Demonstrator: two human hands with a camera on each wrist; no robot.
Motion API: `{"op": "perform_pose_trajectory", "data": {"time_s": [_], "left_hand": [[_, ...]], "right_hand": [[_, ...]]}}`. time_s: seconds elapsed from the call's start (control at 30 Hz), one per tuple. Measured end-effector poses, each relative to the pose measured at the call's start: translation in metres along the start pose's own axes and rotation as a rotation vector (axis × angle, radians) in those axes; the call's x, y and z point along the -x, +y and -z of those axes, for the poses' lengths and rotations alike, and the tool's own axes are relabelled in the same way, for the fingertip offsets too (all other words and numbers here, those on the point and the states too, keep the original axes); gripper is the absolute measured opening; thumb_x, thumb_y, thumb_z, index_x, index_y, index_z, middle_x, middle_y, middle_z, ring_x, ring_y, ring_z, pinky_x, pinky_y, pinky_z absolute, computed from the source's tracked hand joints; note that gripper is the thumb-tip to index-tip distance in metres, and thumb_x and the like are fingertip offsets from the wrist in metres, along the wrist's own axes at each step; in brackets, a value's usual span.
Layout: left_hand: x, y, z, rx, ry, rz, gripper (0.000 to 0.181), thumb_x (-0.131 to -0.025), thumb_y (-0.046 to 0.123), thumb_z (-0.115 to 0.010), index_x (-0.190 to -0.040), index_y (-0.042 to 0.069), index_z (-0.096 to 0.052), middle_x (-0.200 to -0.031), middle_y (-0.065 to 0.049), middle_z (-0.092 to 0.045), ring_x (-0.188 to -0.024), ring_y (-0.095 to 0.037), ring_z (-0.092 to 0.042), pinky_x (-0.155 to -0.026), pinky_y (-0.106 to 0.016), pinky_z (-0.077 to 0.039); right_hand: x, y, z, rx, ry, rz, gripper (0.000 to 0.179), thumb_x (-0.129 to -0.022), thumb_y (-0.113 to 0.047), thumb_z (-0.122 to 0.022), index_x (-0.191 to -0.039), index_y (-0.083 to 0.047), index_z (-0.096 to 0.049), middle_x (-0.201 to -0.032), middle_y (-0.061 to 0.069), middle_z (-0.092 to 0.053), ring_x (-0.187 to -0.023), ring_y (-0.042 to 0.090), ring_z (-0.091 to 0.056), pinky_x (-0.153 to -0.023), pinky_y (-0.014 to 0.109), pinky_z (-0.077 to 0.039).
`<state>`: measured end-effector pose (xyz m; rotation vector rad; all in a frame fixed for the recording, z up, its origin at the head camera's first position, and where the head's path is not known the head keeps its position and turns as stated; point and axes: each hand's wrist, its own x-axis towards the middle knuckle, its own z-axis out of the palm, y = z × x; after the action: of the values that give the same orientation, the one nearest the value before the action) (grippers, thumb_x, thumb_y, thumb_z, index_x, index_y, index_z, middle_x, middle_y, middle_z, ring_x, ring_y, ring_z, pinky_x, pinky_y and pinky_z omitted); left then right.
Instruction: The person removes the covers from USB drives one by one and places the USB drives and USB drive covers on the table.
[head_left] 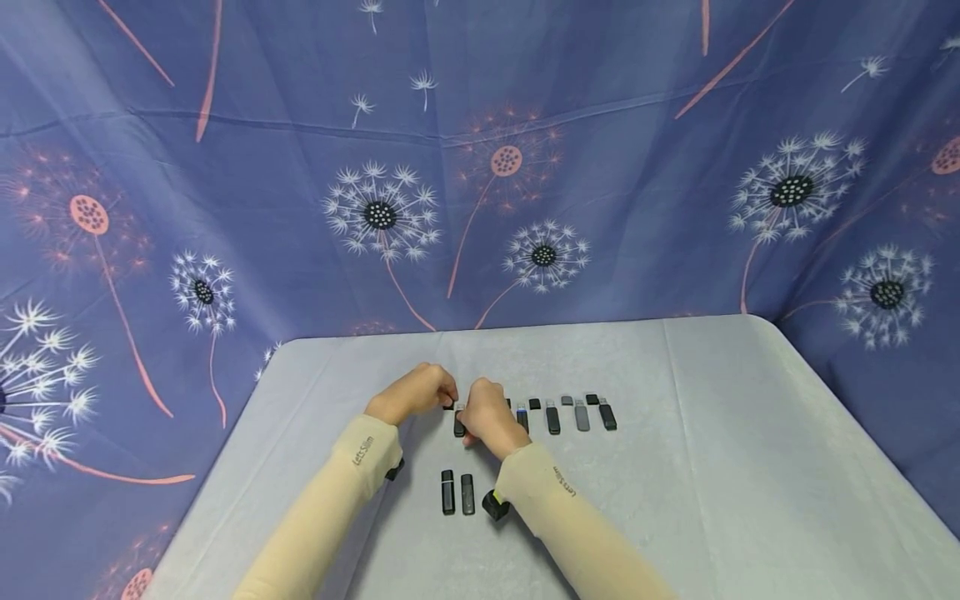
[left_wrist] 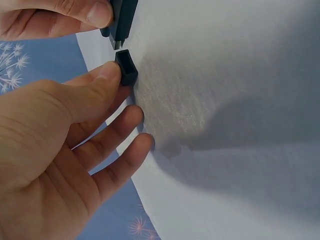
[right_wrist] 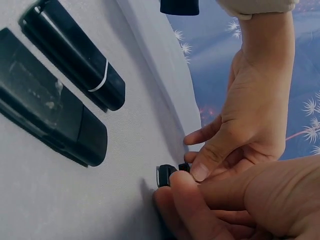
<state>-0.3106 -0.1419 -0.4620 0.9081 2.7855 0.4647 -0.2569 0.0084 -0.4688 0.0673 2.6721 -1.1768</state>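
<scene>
My left hand (head_left: 415, 394) pinches a small black cap (left_wrist: 127, 69) between thumb and forefinger, its hollow end facing a USB stick. The other fingers are spread beside it in the left wrist view. My right hand (head_left: 491, 418) pinches the black USB stick (left_wrist: 124, 19), whose bare metal plug (left_wrist: 116, 44) points at the cap with a small gap between. Two capped black sticks lie side by side nearer the body: one with a pale ring (head_left: 447, 492), the other plain and scuffed (head_left: 468, 495).
Right of my hands, several uncapped USB sticks (head_left: 552, 417) lie in a row, one of them grey (head_left: 582, 416). Small caps (head_left: 535, 404) lie behind them. A pale cloth covers the table (head_left: 720, 467); a blue dandelion-print curtain (head_left: 637, 183) hangs behind it.
</scene>
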Motion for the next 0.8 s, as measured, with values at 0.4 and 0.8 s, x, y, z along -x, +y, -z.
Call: {"op": "perform_pose_trajectory", "data": {"time_s": [0.4, 0.8], "left_hand": [[-0.001, 0.000, 0.001, 0.001, -0.011, 0.009, 0.017, -0.095, -0.001, -0.070, -0.096, 0.010, -0.082, -0.096, -0.001, -0.079, -0.088, -0.014, -0.073, -0.081, -0.029, -0.060], [0.009, -0.004, 0.003, 0.019, 0.016, 0.001, 0.015, -0.100, 0.005, -0.067, -0.108, 0.006, -0.079, -0.104, -0.005, -0.078, -0.098, -0.020, -0.074, -0.089, -0.035, -0.059]], "right_hand": [[0.000, -0.001, 0.002, 0.010, -0.012, 0.005, 0.030, -0.094, -0.005, -0.073, -0.065, -0.001, -0.069, -0.052, 0.010, -0.067, -0.046, 0.020, -0.069, -0.055, 0.026, -0.056], [0.011, -0.002, 0.040, 0.009, 0.092, 0.096, 0.037, -0.103, -0.020, -0.063, -0.074, 0.001, -0.073, -0.055, 0.011, -0.067, -0.052, 0.026, -0.070, -0.048, 0.028, -0.049]]}}
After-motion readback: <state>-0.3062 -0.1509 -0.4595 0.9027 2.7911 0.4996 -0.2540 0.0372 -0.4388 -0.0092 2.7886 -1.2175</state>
